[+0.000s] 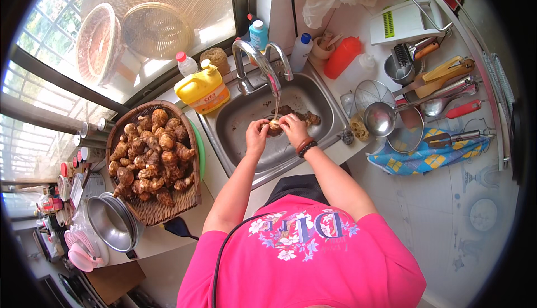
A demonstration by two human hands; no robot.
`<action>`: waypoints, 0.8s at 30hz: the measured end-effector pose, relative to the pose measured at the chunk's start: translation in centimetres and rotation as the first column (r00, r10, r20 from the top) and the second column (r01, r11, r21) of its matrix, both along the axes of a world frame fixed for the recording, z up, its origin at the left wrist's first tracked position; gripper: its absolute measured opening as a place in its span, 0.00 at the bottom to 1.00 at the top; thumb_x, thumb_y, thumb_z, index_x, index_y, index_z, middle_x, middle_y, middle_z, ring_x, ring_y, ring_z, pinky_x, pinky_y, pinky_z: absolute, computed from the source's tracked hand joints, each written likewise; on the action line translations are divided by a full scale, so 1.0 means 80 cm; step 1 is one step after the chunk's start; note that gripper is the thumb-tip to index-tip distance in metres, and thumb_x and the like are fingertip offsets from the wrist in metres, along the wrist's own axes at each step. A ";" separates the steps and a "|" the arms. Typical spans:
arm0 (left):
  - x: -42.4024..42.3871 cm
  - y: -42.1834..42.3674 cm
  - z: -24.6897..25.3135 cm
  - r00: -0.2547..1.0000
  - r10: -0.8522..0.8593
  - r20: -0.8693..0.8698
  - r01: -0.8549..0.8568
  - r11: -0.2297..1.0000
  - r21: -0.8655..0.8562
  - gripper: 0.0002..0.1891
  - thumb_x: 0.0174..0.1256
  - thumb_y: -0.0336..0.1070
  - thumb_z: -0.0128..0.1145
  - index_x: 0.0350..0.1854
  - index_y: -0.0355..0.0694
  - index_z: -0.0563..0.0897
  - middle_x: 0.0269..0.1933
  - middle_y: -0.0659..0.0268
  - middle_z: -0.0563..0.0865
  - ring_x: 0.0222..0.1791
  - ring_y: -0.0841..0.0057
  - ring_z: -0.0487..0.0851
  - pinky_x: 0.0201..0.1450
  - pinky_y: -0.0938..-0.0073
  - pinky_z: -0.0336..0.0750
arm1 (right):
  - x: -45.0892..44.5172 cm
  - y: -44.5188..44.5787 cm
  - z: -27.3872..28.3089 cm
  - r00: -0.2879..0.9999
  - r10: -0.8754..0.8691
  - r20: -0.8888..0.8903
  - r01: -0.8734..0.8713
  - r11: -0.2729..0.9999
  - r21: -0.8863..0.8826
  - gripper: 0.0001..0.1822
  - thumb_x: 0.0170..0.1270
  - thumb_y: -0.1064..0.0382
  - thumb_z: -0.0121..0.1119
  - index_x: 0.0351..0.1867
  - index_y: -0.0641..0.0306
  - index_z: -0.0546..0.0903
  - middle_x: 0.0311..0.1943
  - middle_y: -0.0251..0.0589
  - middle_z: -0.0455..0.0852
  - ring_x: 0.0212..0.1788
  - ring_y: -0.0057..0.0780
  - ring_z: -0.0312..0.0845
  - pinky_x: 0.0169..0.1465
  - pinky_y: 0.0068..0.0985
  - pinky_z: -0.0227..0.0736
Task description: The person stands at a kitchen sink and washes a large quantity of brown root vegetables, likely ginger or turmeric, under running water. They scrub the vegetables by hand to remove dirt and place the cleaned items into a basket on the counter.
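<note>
My left hand (257,137) and my right hand (293,128) hold one brown taro root (275,128) between their fingers, over the steel sink (239,140). A thin stream of water (277,107) falls onto it from the curved chrome faucet (268,73). Other brown taro pieces (311,118) lie in the sink basin just beyond my right hand, with dark bits of dirt around them. To the left of the sink, a wicker basket (196,190) holds a heap of unpeeled taro roots (153,157). Dark bracelets circle my right wrist.
A yellow jug (202,87) stands at the sink's left back corner. Behind the faucet are a blue bottle (258,35) and a blue-capped bottle (301,52). A ladle (379,119), strainers and a red squeeze bottle (342,57) are at the right. Metal bowls (110,224) sit at the lower left.
</note>
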State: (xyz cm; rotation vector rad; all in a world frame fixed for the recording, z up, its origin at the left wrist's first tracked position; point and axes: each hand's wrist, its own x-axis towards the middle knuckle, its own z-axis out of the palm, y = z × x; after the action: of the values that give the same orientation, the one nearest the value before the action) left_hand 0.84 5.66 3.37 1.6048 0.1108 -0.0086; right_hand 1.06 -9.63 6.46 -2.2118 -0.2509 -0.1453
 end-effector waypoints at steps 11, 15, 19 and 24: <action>-0.006 -0.002 -0.006 0.958 0.035 -0.284 -0.149 0.908 -0.392 0.11 0.63 0.32 0.52 0.43 0.31 0.74 0.36 0.64 0.77 0.28 0.81 0.79 0.35 0.81 0.79 | -0.010 0.018 -0.020 0.993 -0.013 -0.115 0.043 0.964 0.264 0.23 0.57 0.67 0.56 0.56 0.64 0.68 0.48 0.49 0.76 0.49 0.37 0.74 0.51 0.28 0.68; -0.026 -0.021 0.010 0.957 -0.020 -0.290 -0.136 0.851 -0.507 0.11 0.62 0.32 0.53 0.42 0.31 0.72 0.38 0.62 0.77 0.36 0.75 0.81 0.39 0.78 0.79 | -0.015 0.034 -0.018 0.991 -0.082 -0.108 0.111 0.947 0.301 0.23 0.55 0.64 0.59 0.53 0.61 0.67 0.49 0.48 0.74 0.52 0.42 0.70 0.55 0.30 0.65; -0.036 -0.031 0.015 0.953 0.006 -0.302 -0.177 0.821 -0.543 0.11 0.61 0.32 0.54 0.41 0.32 0.72 0.39 0.61 0.78 0.36 0.75 0.80 0.39 0.78 0.78 | -0.014 0.041 -0.022 0.974 -0.195 -0.119 0.223 0.924 0.309 0.15 0.58 0.64 0.56 0.46 0.62 0.70 0.46 0.47 0.76 0.48 0.39 0.72 0.51 0.30 0.66; -0.043 -0.037 0.019 0.949 0.039 -0.312 -0.210 0.816 -0.539 0.11 0.61 0.31 0.54 0.42 0.32 0.72 0.38 0.62 0.78 0.35 0.76 0.80 0.39 0.78 0.78 | -0.009 0.050 -0.022 0.935 -0.300 -0.189 0.352 0.844 0.405 0.11 0.66 0.60 0.45 0.40 0.64 0.75 0.37 0.44 0.80 0.40 0.34 0.76 0.44 0.28 0.70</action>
State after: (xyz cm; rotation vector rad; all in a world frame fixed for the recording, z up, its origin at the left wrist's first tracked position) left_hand -2.60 2.70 4.90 0.9815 0.4066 -0.1609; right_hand 0.34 -5.59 4.68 -1.7887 0.2159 -0.2312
